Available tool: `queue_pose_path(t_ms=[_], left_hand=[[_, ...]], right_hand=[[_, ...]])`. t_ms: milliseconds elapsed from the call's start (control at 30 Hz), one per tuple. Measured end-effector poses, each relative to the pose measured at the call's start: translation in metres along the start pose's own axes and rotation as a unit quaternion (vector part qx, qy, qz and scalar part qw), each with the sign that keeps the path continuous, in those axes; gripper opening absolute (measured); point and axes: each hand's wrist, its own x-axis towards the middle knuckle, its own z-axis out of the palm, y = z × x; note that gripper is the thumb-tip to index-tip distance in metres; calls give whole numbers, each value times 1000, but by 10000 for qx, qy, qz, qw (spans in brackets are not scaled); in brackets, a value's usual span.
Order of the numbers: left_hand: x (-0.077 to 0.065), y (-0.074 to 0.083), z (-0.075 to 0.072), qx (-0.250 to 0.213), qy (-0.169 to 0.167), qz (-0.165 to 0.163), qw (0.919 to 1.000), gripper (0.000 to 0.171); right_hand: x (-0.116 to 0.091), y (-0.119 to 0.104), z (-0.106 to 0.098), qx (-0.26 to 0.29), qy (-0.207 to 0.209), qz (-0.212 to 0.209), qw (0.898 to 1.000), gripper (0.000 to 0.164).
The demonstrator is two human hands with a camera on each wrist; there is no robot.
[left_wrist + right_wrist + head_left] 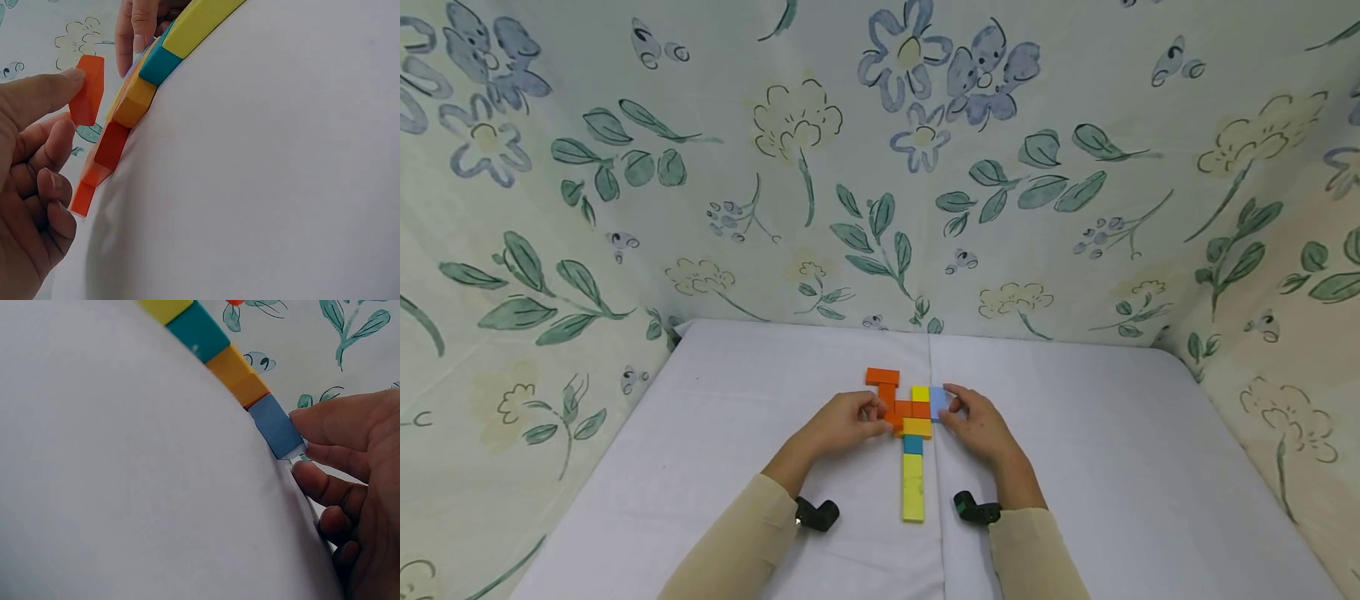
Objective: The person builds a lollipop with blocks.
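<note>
Flat coloured blocks lie joined in one figure on the white cloth. Between thumb and forefinger, my left hand (848, 422) pinches an orange block (89, 94), raised above the orange part at the figure's left. At the figure's right end, the thumb and fingertips of my right hand (981, 425) grip a light blue block (937, 402), which lies against a yellow block (921, 393). Below the orange pieces come an amber block (917, 427), a teal block (913, 445) and a long yellow block (912, 492) pointing towards me. My left fingers partly hide the orange pieces in the head view.
White cloth (737, 375) covers the table, with a crease running front to back right of the figure. A curtain with a floral print (805, 208) hangs behind and at both sides. Black wrist cameras (817, 515) sit near both sleeves.
</note>
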Motion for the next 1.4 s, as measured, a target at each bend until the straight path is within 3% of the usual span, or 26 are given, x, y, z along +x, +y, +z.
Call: queue_pose_path(t_ms=[267, 500, 767, 1400], left_hand=[[30, 17, -1, 469, 16, -205, 9987, 31], [50, 20, 1, 728, -120, -456, 9962, 31], [53, 25, -2, 800, -175, -660, 9944, 35], [62, 26, -1, 1249, -216, -658, 9898, 34]], right_hand=[[-1, 0, -1, -29, 19, 4, 10000, 56], [-1, 0, -1, -46, 0, 26, 10000, 57], [-2, -1, -1, -80, 8, -33, 10000, 56], [-1, -2, -1, -74, 42, 65, 9999, 57]])
